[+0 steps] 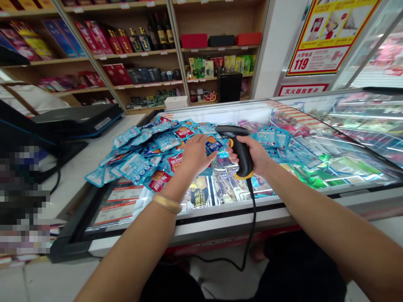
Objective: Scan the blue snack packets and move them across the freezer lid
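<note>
My right hand (pixel 252 155) is wrapped round the handle of a black and yellow barcode scanner (pixel 242 157). The scanner's head points left, and its cable drops from the handle over the freezer's front edge. My left hand (pixel 197 152) is over the pile of blue snack packets (pixel 138 165), its thumb apart from the fingers, palm facing right. A dark blue packet (pixel 215 145) shows just beyond that hand, near the scanner's head; whether the fingertips touch it I cannot tell. Some packets in the pile have red fronts.
The pile rests on the glass top of a chest freezer (pixel 217 222), with wrapped frozen goods (pixel 225 184) beneath. A counter (pixel 72 167) with a black device (pixel 78 119) stands at left. Shelves (pixel 147 54) of boxes and bottles line the back. The scanner cable (pixel 252 226) loops low in front.
</note>
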`<state>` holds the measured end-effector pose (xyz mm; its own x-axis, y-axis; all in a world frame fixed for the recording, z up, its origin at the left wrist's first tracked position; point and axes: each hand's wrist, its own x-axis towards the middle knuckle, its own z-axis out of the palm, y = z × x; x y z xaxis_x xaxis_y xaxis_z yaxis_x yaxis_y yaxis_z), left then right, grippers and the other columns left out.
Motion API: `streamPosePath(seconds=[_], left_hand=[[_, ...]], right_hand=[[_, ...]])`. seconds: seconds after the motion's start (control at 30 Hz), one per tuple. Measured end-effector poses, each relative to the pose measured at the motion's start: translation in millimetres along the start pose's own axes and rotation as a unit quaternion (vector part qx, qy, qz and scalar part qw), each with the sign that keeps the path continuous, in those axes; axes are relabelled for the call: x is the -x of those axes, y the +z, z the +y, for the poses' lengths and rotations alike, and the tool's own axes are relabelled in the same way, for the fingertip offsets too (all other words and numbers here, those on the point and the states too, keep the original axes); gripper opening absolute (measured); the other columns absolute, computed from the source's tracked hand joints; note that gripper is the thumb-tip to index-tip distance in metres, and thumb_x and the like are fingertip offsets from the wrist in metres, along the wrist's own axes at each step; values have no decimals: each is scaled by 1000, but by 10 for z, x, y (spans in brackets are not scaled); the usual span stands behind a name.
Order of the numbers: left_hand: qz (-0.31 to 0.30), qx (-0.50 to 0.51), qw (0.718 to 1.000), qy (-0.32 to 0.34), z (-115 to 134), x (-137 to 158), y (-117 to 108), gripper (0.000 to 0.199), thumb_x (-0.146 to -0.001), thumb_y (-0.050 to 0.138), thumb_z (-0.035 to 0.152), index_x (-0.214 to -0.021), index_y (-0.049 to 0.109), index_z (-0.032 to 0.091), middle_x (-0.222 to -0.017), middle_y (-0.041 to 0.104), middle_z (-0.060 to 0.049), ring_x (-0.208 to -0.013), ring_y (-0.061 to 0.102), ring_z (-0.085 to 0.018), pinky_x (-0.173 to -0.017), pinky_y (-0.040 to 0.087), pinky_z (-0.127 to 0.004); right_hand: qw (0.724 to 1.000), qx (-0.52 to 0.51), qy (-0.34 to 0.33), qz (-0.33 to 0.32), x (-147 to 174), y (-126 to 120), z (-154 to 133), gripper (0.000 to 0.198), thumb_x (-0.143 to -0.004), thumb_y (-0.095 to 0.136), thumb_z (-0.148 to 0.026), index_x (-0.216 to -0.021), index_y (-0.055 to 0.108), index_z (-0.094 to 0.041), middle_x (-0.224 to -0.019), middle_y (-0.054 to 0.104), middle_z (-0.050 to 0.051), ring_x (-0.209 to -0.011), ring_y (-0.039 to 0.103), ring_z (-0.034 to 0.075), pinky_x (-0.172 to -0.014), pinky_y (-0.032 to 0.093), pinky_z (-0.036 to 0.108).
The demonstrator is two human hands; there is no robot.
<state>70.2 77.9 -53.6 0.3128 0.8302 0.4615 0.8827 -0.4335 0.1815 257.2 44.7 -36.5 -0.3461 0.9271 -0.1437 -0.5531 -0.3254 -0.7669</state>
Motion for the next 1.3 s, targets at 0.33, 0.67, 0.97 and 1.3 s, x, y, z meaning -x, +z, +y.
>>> streamPosePath(seconds=[0.33, 0.67, 0.97, 1.3], left_hand=[[-96, -68, 992, 38, 179, 36, -30, 49, -87, 58, 37, -133, 56, 17, -133, 61, -16, -127, 51, -34, -110, 34, -48], [88, 98, 989, -69, -36, 2, -179, 35, -97, 37, 32, -91, 69, 19, -87, 71, -9, -86, 66, -23, -80, 47, -32], [155, 554, 760, -302, -153, -79, -247, 39, -84, 58, 53, -63, 53, 20, -53, 50, 4, -48, 52, -12, -44, 38, -21], [119, 583, 737, -321, -153, -77, -288, 30, -58, 77, 36, -80, 67, 17, -58, 60, 4, -46, 48, -8, -41, 33, -19]], right_hand=[[999, 31, -13, -6, 89, -109, -25, 19, -78, 62, -35, -84, 58, -17, -68, 57, 3, -54, 47, 11, -44, 41, 21], [999, 11, -25, 16, 136, -77, -59, 19, -77, 58, -32, -84, 61, -14, -67, 57, 3, -53, 47, 10, -44, 41, 19], [998, 58, 1, -25, 150, -106, -17, 21, -77, 62, -35, -85, 62, -15, -68, 59, 4, -53, 48, 11, -45, 42, 22], [996, 72, 21, -51, 175, -119, -12, 24, -76, 63, -36, -88, 63, -16, -69, 59, 3, -52, 49, 11, -45, 43, 22]])
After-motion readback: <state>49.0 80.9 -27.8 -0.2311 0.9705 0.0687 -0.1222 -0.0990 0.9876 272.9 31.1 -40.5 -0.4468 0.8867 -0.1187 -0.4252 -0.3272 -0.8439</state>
